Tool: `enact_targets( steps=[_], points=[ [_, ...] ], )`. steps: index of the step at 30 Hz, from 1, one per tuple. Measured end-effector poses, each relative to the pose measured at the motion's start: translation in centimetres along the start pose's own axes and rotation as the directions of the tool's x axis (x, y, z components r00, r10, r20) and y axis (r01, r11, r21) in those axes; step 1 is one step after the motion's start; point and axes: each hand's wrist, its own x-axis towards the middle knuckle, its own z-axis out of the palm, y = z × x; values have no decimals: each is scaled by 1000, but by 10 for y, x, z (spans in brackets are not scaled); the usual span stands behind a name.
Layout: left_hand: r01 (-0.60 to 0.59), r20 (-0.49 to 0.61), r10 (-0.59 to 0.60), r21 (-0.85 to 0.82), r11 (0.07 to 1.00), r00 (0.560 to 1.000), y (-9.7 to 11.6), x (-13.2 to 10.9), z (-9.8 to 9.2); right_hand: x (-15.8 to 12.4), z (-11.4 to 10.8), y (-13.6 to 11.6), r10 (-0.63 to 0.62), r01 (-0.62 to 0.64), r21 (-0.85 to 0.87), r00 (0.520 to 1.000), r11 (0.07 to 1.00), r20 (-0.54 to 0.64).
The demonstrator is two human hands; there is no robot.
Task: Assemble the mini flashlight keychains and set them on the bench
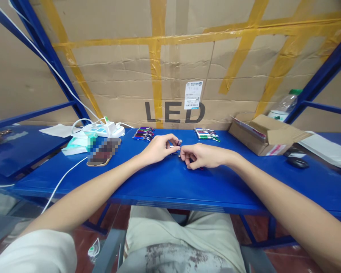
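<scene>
Both forearms are stretched over the near edge of the blue table [159, 185] and angled inward, so that the hands are brought together over the table's middle. The left hand [160, 148] is held with its back up, the index finger arched and the thumb extended toward the right hand [200, 155], whose fingers are curled under with the thumb tucked on the side facing the table's near edge. The fingertips are set very close to each other; whether they touch, and whether either hand is clamped on anything, cannot be told. A pen [174, 152] is partly covered by the left hand at the table's middle, its visible part lying roughly parallel to the table's near edge; which way its tip is pointed is hidden. Toward the table's back edge, two sets of pens are laid out: the left set [144, 133] with long axes running roughly along the table's length, the right set [206, 134] likewise, its right-hand ends slanted slightly toward the table's near edge. On the table's left part a phone [104, 152] and a power strip [110, 130] are placed; on its right part, an open cardboard box [263, 136] and a mouse [297, 162].
</scene>
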Motion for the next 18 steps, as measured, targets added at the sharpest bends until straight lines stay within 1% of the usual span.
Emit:
enact_targets(
  steps=[6, 12, 18],
  points=[
    [9, -6, -9, -22, 1000, 1000, 0, 1, -1, 0, 1, -2, -2, 2, 24, 1000, 1000, -24],
    [6, -14, -6, -16, 1000, 1000, -1, 1, -1, -1, -2, -3, -9, 8, -28, 999, 1000, -44],
    [8, -13, -8, -17, 1000, 1000, -1, 1, -1, -4, -5, 3, -17, 11, -86, 997, 996, -79]
  ],
)
